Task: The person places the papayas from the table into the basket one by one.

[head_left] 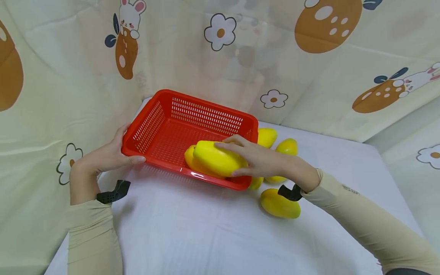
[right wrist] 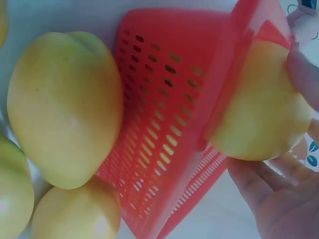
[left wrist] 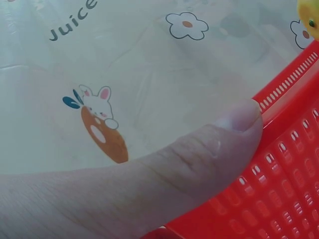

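My left hand grips the near left corner of a red plastic basket, its thumb along the rim; the left wrist view shows that thumb up close. Over the basket's right end, my right hand holds a yellow mango, fingers over its top and thumb at its near side. Another mango lies in the basket, partly hidden beneath the held one. The right wrist view has the held mango just inside the rim, with fingers curved around it.
Several more mangoes lie on the white-covered table right of the basket, among them one near mango and one behind the right end. A patterned curtain hangs close behind the basket.
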Action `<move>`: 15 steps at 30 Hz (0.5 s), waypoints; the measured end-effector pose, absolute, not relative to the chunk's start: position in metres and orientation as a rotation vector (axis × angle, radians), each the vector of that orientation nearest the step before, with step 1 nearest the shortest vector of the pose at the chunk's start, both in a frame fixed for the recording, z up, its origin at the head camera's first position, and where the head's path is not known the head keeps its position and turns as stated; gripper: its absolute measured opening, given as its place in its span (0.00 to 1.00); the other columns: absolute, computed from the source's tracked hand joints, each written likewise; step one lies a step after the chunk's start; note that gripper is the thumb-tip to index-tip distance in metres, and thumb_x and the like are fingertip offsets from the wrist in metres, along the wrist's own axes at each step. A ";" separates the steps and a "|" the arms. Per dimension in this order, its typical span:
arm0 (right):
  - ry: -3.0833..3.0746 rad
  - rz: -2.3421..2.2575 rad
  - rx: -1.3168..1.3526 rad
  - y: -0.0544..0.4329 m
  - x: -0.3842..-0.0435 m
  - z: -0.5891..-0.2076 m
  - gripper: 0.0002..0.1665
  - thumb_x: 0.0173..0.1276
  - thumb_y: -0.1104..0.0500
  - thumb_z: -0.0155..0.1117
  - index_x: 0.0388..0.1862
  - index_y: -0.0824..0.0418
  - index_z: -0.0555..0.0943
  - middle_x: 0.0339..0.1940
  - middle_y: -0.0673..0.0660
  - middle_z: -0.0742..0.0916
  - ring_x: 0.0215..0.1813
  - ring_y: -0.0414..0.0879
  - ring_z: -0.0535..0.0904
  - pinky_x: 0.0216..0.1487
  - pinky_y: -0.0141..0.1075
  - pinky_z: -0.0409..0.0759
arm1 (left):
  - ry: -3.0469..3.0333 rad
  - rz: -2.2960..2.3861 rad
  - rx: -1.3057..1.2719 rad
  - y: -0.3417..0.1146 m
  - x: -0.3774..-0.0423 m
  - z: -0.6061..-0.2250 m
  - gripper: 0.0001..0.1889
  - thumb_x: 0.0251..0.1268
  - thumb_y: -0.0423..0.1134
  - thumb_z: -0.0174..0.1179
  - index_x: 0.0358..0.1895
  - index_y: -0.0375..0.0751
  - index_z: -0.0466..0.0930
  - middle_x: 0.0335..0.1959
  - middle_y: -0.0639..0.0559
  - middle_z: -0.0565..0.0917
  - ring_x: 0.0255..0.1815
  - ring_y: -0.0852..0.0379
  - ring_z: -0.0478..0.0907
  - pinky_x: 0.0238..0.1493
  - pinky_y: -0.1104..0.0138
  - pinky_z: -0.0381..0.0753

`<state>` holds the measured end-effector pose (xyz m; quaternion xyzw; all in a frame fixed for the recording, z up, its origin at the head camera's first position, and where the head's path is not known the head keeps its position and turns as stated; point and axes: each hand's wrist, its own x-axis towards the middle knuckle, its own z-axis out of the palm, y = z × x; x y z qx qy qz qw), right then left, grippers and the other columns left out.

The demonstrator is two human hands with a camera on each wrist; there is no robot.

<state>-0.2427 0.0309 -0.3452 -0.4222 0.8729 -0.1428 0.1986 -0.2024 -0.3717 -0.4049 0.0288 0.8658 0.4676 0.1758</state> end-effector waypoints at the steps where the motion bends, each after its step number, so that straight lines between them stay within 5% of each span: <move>1: 2.454 -0.411 -1.167 0.031 -0.243 -0.345 0.46 0.62 0.47 0.67 0.74 0.36 0.54 0.70 0.47 0.61 0.67 0.45 0.65 0.64 0.43 0.73 | 2.458 1.317 0.078 -0.371 -0.202 -0.405 0.64 0.51 0.58 0.68 0.74 0.56 0.19 0.70 0.37 0.53 0.69 0.38 0.52 0.56 0.48 0.77; 10: 2.547 -0.385 -1.104 0.024 -0.246 -0.352 0.46 0.61 0.45 0.66 0.74 0.37 0.53 0.75 0.46 0.62 0.72 0.46 0.63 0.67 0.48 0.70 | 2.463 1.299 0.058 -0.371 -0.203 -0.405 0.65 0.50 0.59 0.68 0.74 0.56 0.19 0.70 0.37 0.53 0.69 0.38 0.53 0.56 0.47 0.77; 15: 2.632 -0.344 -1.134 0.015 -0.247 -0.361 0.47 0.61 0.40 0.64 0.75 0.40 0.53 0.71 0.51 0.64 0.53 0.47 0.77 0.57 0.41 0.79 | 2.453 1.321 0.057 -0.372 -0.203 -0.406 0.64 0.50 0.59 0.68 0.74 0.57 0.19 0.71 0.37 0.52 0.69 0.38 0.52 0.57 0.46 0.76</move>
